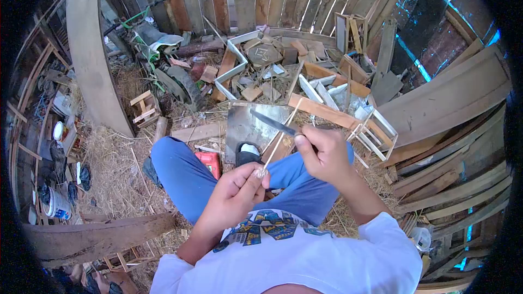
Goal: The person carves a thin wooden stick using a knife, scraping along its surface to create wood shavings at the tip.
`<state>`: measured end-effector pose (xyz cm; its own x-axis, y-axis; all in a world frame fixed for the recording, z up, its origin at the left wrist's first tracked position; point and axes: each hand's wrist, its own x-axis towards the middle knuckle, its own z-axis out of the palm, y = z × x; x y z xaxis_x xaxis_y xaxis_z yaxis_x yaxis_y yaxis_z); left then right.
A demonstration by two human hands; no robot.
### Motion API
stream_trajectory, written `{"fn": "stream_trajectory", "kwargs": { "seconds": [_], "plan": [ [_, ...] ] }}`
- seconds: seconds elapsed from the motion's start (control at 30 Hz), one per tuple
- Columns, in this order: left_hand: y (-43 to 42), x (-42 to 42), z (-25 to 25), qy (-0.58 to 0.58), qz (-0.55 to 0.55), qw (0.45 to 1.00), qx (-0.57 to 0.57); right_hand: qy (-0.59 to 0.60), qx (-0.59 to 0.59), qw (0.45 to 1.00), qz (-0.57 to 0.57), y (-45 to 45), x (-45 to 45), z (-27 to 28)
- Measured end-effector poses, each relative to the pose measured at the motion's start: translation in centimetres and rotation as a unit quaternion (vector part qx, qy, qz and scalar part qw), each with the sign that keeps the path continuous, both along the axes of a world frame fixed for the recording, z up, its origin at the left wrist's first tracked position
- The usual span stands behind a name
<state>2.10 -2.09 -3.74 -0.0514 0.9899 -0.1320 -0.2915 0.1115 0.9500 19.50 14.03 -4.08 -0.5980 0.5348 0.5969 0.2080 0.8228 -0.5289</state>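
A thin pale wooden stick (281, 137) slants up and to the right from my left hand (239, 189), whose fingers are pinched round its lower end. My right hand (326, 155) is closed on the handle of a dark-bladed knife (271, 122). The blade points up and to the left and crosses the stick above my left hand. Both hands are over my lap, in front of my blue trousers (182, 171). The knife's handle is mostly hidden in my right fist.
Beyond my foot lies a grey board (245, 115), with a red case (208, 162) beside it. Wood scraps (264, 54) and white frames (376, 136) are piled ahead. Long planks (452, 98) lean at the right. A white bucket (57, 204) stands at the left.
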Motion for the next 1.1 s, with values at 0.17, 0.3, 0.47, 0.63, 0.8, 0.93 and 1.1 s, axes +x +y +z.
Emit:
{"fn": "stream_trajectory", "kwargs": {
  "seconds": [0.17,0.3,0.47,0.63,0.8,0.93,1.1],
  "plan": [
    [0.1,0.7,-0.5,0.001,0.011,1.000,0.029,-0.025,-0.062,0.995,-0.070,-0.4,0.4,-0.2],
    [0.4,0.3,-0.7,-0.003,0.019,1.000,0.020,-0.062,0.008,0.997,0.040,-1.0,0.2,-0.3],
    [0.4,0.6,-0.4,0.010,0.037,0.999,0.002,-0.038,0.001,0.999,0.002,-2.0,-0.3,0.2],
    [0.0,0.8,-0.8,0.013,0.029,0.999,0.026,-0.003,-0.011,0.999,-0.053,0.5,-0.7,-0.7],
    [0.0,0.2,-0.7,0.014,0.036,0.999,0.019,-0.035,0.014,0.999,0.009,-1.0,-0.5,0.0],
    [-0.1,0.6,-0.5,0.020,0.039,0.999,0.020,-0.050,0.048,0.998,0.008,-1.5,-0.7,-0.3],
    [-0.3,0.7,-0.6,0.031,0.040,0.998,0.028,-0.009,-0.021,0.999,-0.027,-0.8,-0.2,-0.1]
  ]
}}
